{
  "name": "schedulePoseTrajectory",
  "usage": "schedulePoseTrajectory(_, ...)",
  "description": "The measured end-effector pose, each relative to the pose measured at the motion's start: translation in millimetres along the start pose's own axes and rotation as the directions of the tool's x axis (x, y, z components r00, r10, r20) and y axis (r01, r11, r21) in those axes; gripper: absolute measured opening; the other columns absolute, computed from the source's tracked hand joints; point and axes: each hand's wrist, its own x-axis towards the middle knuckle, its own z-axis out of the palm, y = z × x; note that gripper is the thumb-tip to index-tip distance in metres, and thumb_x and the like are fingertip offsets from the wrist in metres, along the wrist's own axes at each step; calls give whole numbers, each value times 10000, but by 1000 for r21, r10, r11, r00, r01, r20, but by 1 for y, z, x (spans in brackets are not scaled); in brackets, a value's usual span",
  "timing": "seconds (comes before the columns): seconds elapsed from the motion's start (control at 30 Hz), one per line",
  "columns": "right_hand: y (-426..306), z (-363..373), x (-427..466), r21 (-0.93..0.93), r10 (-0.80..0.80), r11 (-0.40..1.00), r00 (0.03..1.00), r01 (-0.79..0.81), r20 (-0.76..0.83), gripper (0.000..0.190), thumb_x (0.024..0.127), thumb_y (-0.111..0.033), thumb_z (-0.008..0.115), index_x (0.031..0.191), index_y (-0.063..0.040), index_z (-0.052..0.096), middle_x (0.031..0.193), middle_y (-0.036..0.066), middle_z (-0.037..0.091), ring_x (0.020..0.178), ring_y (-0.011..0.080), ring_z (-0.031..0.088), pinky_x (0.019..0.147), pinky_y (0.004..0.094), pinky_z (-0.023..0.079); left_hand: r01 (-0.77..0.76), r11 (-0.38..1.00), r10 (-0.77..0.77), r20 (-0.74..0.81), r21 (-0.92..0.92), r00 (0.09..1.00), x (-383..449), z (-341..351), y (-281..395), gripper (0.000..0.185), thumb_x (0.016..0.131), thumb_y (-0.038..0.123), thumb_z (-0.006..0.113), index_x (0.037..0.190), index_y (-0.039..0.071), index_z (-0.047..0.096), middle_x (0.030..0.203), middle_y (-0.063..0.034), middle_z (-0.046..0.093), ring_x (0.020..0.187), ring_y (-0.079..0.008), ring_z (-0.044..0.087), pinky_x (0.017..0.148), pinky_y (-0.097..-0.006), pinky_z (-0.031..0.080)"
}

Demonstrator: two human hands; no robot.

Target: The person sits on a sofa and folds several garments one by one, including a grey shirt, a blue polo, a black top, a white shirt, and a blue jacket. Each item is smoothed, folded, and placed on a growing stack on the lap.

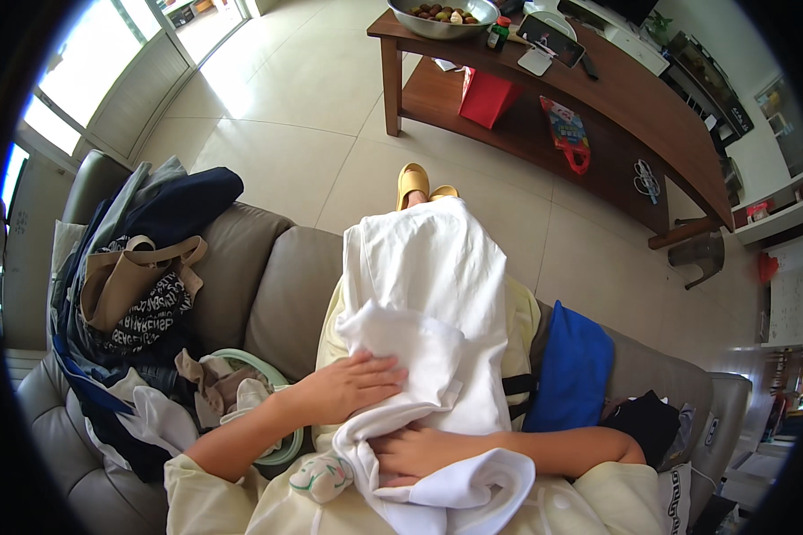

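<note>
A white cloth garment (pixel 435 267) is spread over my lap and legs, with part of it folded back towards me. My left hand (pixel 365 386) lies flat on the folded part, palm down. Closer to my body, my right hand (pixel 425 451) rests among the bunched folds, its fingertips partly hidden by cloth. A rolled white end (pixel 488 478) of the garment curls below my right wrist. Beside the folds, at my belly, sits a small white stuffed piece (pixel 321 478) with green lines.
On the grey leather sofa (pixel 294 294), piled clothes, a tan-strapped bag (pixel 140 281) and a pale green basket (pixel 288 445) are to my left. A blue cloth (pixel 569 368) and dark clothing (pixel 642 421) lie right. Ahead stands a wooden coffee table (pixel 642 100) with a metal bowl (pixel 441 27) and phone (pixel 552 41).
</note>
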Motion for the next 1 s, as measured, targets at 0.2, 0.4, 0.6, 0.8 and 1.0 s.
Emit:
schedulePoseTrajectory(0.2, 8, -31, -110, 367, 168, 916, 986, -162, 16, 581, 864, -209, 546, 1375, -61, 311, 1414, 141, 322, 1325, 229, 277, 1104, 420, 68, 154, 947, -137, 80, -283, 987, -11, 5, 0, 498, 756, 320, 625, 1208, 128, 539, 1319, -48, 471, 1273, -216, 373, 1084, -437, 210)
schedulePoseTrajectory(0.4, 25, -15, -138, 654, 450, 731, 858, -193, -249, 381, 801, -111, 576, 1172, -32, 531, 1240, 175, 491, 1208, 266, 437, 1013, 388, 327, 129, 906, -203, -147, -403, 968, -3, 5, -17, 353, 741, 230, 644, 1068, 102, 617, 1055, -79, 623, 1050, -243, 558, 969, -380, 377)
schedulePoseTrajectory(0.6, 107, -59, -81, 753, 737, 625, 165, 204, -656, 242, 917, -187, 524, 1073, -3, 546, 803, -27, 558, 684, 69, 513, 642, 208, 439, 461, 183, -818, 125, -868, 561, 25, 4, -25, 250, 881, 213, 559, 1004, -4, 560, 676, -20, 521, 668, -105, 496, 605, -300, 449)
schedulePoseTrajectory(0.8, 87, -37, -88, -60, 76, 800, 200, -597, -977, 465, 812, -235, 649, 1205, -57, 474, 1282, 175, 448, 1140, 293, 487, 927, 392, 393, 541, 312, -945, -197, -781, 261, 28, -8, 2, 299, 788, 166, 647, 1066, 88, 568, 1027, -78, 580, 827, -169, 588, 766, -341, 469)
schedulePoseTrajectory(1.0, 68, -8, -74, -445, 332, 622, 731, -645, -596, 853, 621, -391, 758, 1354, -204, 364, 1420, 100, 311, 1308, 275, 289, 938, 639, 275, 414, 905, -391, -192, 95, 900, 28, -10, 11, 661, 674, 190, 721, 1279, 190, 456, 1360, -95, 409, 1277, -255, 359, 1005, -475, 311)
